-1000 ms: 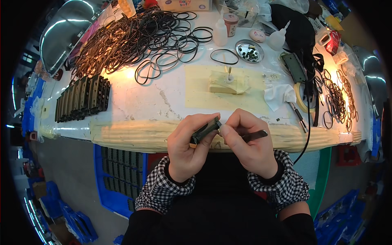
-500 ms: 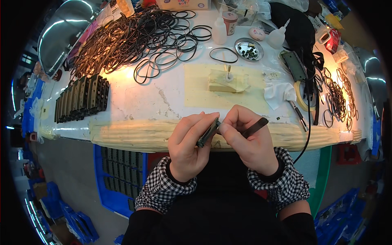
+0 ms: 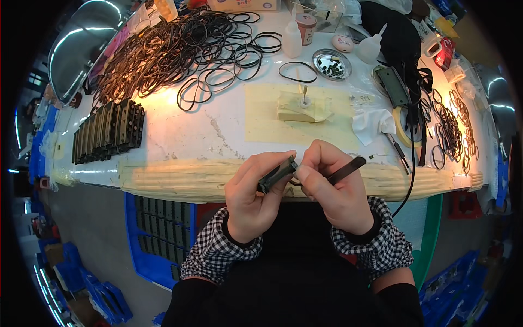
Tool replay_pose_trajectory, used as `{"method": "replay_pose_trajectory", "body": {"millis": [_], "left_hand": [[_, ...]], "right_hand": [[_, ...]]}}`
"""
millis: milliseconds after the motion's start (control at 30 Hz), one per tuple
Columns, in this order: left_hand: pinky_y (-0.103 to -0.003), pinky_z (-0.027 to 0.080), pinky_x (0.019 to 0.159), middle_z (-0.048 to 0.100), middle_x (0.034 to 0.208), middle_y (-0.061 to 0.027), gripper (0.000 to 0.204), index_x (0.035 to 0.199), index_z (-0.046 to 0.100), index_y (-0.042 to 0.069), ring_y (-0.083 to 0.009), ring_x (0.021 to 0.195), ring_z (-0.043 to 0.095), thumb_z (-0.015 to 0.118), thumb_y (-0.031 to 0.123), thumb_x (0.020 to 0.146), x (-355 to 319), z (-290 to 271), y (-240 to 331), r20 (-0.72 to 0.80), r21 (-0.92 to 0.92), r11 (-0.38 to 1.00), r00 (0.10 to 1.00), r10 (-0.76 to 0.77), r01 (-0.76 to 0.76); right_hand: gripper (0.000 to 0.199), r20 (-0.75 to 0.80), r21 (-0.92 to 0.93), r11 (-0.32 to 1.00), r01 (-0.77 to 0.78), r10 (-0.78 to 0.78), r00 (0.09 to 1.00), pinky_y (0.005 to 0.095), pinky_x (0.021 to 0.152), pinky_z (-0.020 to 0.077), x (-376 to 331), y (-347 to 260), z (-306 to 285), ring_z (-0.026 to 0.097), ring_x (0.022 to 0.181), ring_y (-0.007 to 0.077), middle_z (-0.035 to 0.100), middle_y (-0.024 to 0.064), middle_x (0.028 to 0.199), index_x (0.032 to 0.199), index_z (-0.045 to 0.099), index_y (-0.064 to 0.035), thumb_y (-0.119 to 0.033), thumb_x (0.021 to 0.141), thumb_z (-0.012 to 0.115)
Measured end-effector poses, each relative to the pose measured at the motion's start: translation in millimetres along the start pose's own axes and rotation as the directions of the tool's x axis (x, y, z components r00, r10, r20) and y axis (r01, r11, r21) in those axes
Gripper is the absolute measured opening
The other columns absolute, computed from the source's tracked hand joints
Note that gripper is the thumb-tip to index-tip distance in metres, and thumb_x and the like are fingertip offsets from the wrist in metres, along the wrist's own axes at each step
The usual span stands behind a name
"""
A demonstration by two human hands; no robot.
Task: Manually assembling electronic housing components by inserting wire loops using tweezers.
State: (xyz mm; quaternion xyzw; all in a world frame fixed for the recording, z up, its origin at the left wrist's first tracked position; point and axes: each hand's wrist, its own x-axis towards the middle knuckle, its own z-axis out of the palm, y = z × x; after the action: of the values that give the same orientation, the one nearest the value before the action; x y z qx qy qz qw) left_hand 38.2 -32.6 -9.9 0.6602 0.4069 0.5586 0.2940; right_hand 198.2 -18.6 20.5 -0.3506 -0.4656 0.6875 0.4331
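Note:
Between the thumb and fingers of my left hand [image 3: 245, 199] is a small, dark green rectangular housing [image 3: 277, 176], tilted with its upper end toward the right. My right hand [image 3: 340, 196] is closed around dark tweezers [image 3: 347, 170], whose broad end sticks out past the fingers. Its thumb and forefinger pinch together right at the housing's upper end; whatever lies between those fingertips is hidden. Both hands are over the padded front edge [image 3: 174, 177] of the table.
Similar housings [image 3: 111, 131] stand in a row at left, below a heap of black rubber rings [image 3: 163, 57]. Ahead are a taped block [image 3: 297, 109], a round dish of small dark pieces [image 3: 332, 65] and squeeze bottles [image 3: 291, 41]. A blue tray [image 3: 133, 240] of housings sits below the table.
My left hand has turned the housing so that more of its broad face shows. The tweezers in my right hand have shifted slightly to the right.

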Motion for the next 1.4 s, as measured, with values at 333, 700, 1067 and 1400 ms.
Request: {"method": "replay_pose_trajectory", "body": {"millis": [333,700,1067,1400], "left_hand": [[-0.026,0.050,0.077,0.066,0.100,-0.0120,0.025,0.113,0.062,-0.002,-0.0169,0.086,0.064,0.064,-0.002,0.088,-4,3,-1,0.001,-0.226,0.964,0.990,-0.142,0.139],[-0.029,0.051,0.076,0.063,0.100,-0.0139,0.028,0.112,0.061,-0.003,-0.0212,0.086,0.062,0.064,-0.007,0.084,-1,2,0,-0.027,-0.017,0.999,0.999,0.040,-0.040],[-0.029,0.051,0.076,0.061,0.098,-0.0133,0.032,0.114,0.060,-0.004,-0.0219,0.085,0.062,0.064,-0.009,0.083,-3,4,-3,-0.035,0.070,0.989,0.991,0.132,-0.129],[-0.028,0.047,0.080,0.060,0.101,-0.0137,0.029,0.116,0.055,-0.003,-0.0203,0.089,0.060,0.059,-0.007,0.088,-7,1,-4,-0.063,-0.157,0.987,0.998,-0.028,0.018]], "right_hand": [[0.015,0.019,-0.070,0.996,0.064,-0.062,0.998,0.0186,0.054,0.0297,2,3,-1,0.036,0.062,0.0000,0.045,-0.0062,0.070,0.081,0.048,-0.0066,-0.008,0.092,0.059],[0.016,0.021,-0.144,0.984,0.104,-0.102,0.995,0.0195,0.052,0.0276,3,4,0,0.034,0.061,-0.0002,0.044,-0.0070,0.068,0.080,0.048,-0.0067,-0.008,0.092,0.059],[0.017,0.047,-0.153,0.982,0.110,-0.104,0.993,0.0202,0.053,0.0281,5,6,0,0.035,0.061,0.0005,0.044,-0.0066,0.068,0.079,0.047,-0.0069,-0.009,0.092,0.058],[0.019,0.013,-0.153,0.981,0.118,-0.117,0.993,0.0173,0.047,0.0267,9,11,1,0.036,0.055,-0.0020,0.050,-0.0063,0.068,0.080,0.050,-0.0060,-0.010,0.089,0.067]]}}
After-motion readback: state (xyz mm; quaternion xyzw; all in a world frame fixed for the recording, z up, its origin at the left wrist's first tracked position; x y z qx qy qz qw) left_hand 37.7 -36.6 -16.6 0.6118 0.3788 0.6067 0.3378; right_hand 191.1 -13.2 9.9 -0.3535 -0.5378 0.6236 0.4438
